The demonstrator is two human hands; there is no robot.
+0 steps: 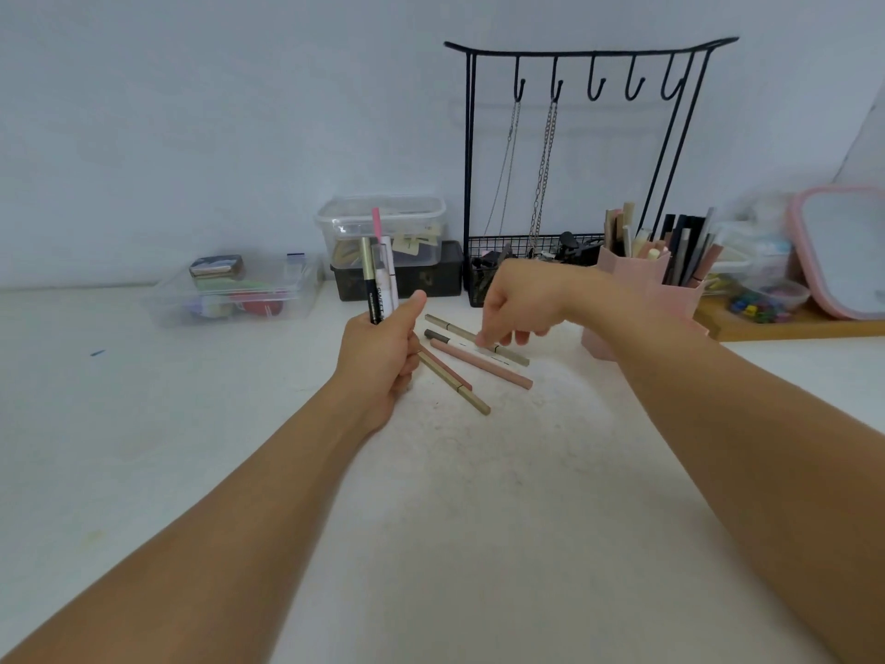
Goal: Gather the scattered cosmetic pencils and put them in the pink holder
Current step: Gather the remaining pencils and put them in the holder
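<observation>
A home dressing table, by the look: a black wire jewellery stand [579, 151] hung with necklaces [543, 174], a pink-framed mirror [843, 251] at the table's [143, 424] right edge, clear storage boxes [383, 230] against the wall.
</observation>
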